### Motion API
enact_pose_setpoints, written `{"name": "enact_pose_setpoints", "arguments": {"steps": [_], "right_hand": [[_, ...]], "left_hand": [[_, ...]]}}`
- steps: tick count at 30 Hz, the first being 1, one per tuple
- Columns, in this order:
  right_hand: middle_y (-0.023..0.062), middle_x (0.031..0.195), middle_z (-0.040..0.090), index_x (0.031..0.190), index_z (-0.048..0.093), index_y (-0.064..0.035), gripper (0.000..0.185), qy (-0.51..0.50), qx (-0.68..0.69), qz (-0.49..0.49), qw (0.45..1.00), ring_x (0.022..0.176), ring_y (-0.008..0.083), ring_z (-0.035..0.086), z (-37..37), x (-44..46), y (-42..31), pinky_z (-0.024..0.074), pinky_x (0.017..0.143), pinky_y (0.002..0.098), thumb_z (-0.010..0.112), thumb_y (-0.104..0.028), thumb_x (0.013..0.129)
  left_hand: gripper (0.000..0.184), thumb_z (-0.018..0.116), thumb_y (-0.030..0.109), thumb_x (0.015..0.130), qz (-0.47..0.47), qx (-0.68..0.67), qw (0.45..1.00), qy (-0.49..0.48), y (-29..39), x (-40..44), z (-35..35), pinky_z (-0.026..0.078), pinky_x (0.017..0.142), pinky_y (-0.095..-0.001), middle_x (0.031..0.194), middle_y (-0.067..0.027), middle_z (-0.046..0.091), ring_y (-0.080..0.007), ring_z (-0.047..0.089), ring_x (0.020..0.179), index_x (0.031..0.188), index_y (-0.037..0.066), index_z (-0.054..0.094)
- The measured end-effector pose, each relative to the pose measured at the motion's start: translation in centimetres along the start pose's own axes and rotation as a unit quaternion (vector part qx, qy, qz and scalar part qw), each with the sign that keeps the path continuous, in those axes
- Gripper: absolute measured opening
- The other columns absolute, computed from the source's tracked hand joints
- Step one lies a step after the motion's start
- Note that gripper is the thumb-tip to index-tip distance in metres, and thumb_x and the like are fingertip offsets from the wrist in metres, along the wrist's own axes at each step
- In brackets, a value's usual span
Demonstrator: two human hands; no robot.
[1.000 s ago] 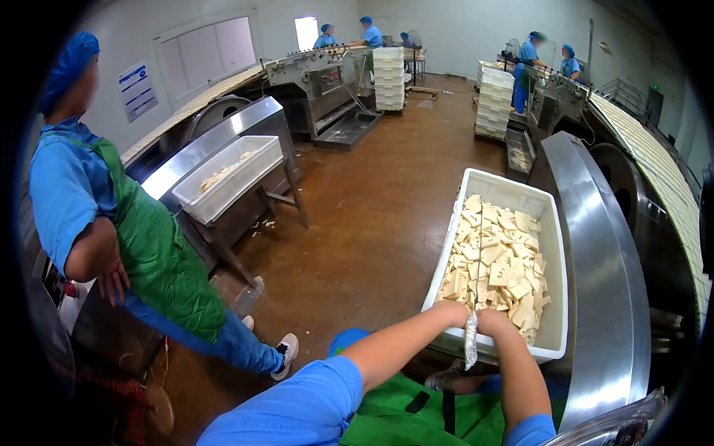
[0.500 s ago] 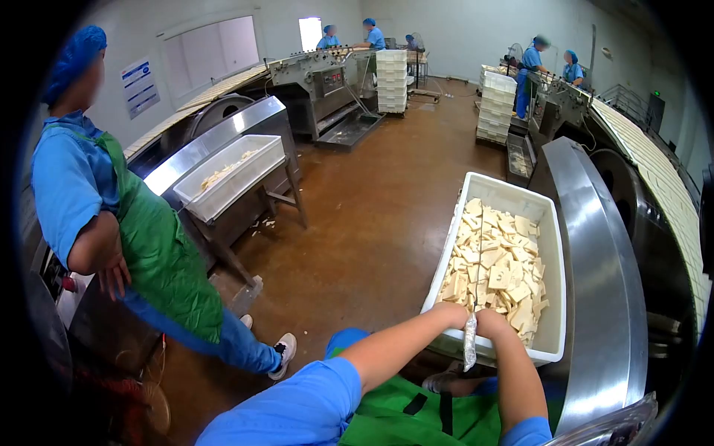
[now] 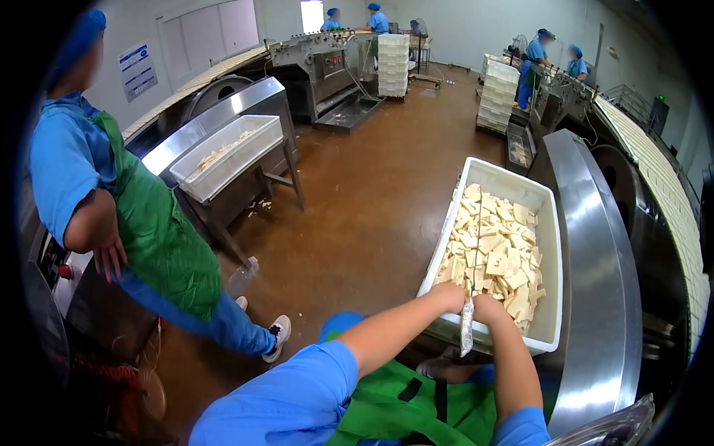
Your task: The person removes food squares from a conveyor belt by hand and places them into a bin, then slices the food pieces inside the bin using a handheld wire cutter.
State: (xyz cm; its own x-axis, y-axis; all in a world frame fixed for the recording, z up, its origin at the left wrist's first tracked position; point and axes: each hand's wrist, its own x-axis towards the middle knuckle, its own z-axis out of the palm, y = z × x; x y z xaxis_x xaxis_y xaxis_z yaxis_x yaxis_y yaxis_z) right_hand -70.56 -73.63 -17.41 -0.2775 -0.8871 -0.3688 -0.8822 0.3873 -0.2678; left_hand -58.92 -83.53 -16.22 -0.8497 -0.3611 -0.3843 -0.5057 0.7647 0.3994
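White tub (image 3: 513,183), right of frame, loaded with pale flat pieces (image 3: 497,262). Left hand (image 3: 451,297), right hand (image 3: 488,308) side by side at tub's near end; fingers mostly hidden, cannot tell if clamped. Foil-wrapped handle (image 3: 466,331) between hands, thin dark rod (image 3: 477,230) over pieces.

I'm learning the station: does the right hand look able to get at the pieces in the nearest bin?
Likely yes: the right hand is at the near end of the lidless bin, and the pieces lie just beyond.
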Motion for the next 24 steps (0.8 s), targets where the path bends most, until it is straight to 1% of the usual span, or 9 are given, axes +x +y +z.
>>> {"name": "enact_pose_setpoints", "arguments": {"steps": [3,6,8,10,11,13,15,22,24], "right_hand": [[0.0210,0.086,0.064,0.079,0.064,-0.0006,0.036,0.089,0.032,-0.090,0.991,0.083,0.0374,0.061,0.7,0.5,1.0,0.0488,0.076,0.0425,0.066,-0.036,0.071],[0.0207,0.086,0.063,0.079,0.063,-0.0004,0.037,0.154,0.021,-0.115,0.981,0.082,0.0381,0.060,2.2,1.2,2.1,0.0490,0.075,0.0429,0.067,-0.036,0.070],[0.0210,0.088,0.063,0.081,0.065,-0.0004,0.037,0.149,0.032,-0.120,0.981,0.084,0.0382,0.061,2.0,1.1,2.0,0.0492,0.076,0.0428,0.067,-0.036,0.071],[0.0238,0.090,0.063,0.088,0.065,-0.0010,0.036,0.066,0.088,-0.087,0.990,0.084,0.0389,0.061,1.0,0.6,1.2,0.0488,0.075,0.0424,0.067,-0.031,0.069],[0.0238,0.090,0.063,0.088,0.065,-0.0010,0.036,0.066,0.088,-0.086,0.990,0.084,0.0389,0.061,0.9,0.6,1.1,0.0488,0.075,0.0424,0.067,-0.031,0.069],[0.0228,0.086,0.064,0.085,0.067,-0.0030,0.034,0.021,0.047,-0.018,0.999,0.082,0.0374,0.062,0.9,0.7,0.8,0.0491,0.076,0.0416,0.067,-0.032,0.068],[0.0224,0.084,0.064,0.082,0.068,-0.0033,0.033,0.031,0.042,-0.022,0.998,0.080,0.0371,0.062,0.6,0.4,0.6,0.0493,0.075,0.0415,0.068,-0.033,0.068],[0.0219,0.081,0.064,0.079,0.068,-0.0036,0.028,0.049,0.005,-0.025,0.998,0.078,0.0371,0.062,-0.9,-1.0,-0.8,0.0497,0.073,0.0417,0.066,-0.029,0.066],[0.0219,0.082,0.064,0.078,0.068,-0.0035,0.028,0.051,0.011,-0.023,0.998,0.078,0.0372,0.062,-0.7,-0.8,-0.6,0.0496,0.073,0.0418,0.066,-0.028,0.066]], "left_hand": [[0.037,0.054,0.034,0.079,-0.007,0.001,1.000,-0.004,0.6,-1.2,-0.8,0.049,0.082,-0.0391,0.105,-0.0132,0.065,-0.0284,0.062,0.097,0.101,0.009,0.067],[0.037,0.054,0.035,0.079,-0.001,-0.003,1.000,-0.003,0.8,-1.5,-1.0,0.049,0.082,-0.0390,0.105,-0.0133,0.065,-0.0287,0.062,0.097,0.101,0.009,0.067],[0.037,0.055,0.035,0.078,0.002,-0.008,1.000,-0.002,0.5,-0.9,-0.4,0.049,0.082,-0.0388,0.105,-0.0135,0.065,-0.0288,0.062,0.097,0.100,0.009,0.068],[0.037,0.055,0.036,0.078,0.005,-0.010,1.000,0.000,0.0,0.1,0.3,0.049,0.082,-0.0386,0.105,-0.0138,0.065,-0.0289,0.063,0.096,0.099,0.009,0.068],[0.036,0.056,0.036,0.078,0.014,0.000,1.000,-0.004,-0.2,0.4,0.5,0.049,0.082,-0.0382,0.104,-0.0140,0.065,-0.0289,0.063,0.096,0.097,0.009,0.069],[0.036,0.057,0.036,0.077,0.022,0.010,1.000,-0.007,-0.5,1.0,1.0,0.049,0.081,-0.0379,0.104,-0.0142,0.065,-0.0288,0.063,0.095,0.096,0.009,0.069],[0.032,0.054,0.033,0.077,0.037,0.005,0.999,-0.010,-0.5,0.8,0.8,0.049,0.081,-0.0393,0.102,-0.0152,0.065,-0.0313,0.062,0.095,0.097,0.011,0.068],[0.031,0.054,0.032,0.078,0.047,0.009,0.999,-0.002,-0.7,1.3,1.3,0.049,0.080,-0.0400,0.101,-0.0152,0.065,-0.0313,0.062,0.093,0.098,0.012,0.068],[0.034,0.060,0.034,0.075,0.031,-0.001,1.000,0.003,-0.5,1.0,1.0,0.049,0.080,-0.0378,0.103,-0.0142,0.065,-0.0284,0.063,0.095,0.095,0.008,0.069]]}}
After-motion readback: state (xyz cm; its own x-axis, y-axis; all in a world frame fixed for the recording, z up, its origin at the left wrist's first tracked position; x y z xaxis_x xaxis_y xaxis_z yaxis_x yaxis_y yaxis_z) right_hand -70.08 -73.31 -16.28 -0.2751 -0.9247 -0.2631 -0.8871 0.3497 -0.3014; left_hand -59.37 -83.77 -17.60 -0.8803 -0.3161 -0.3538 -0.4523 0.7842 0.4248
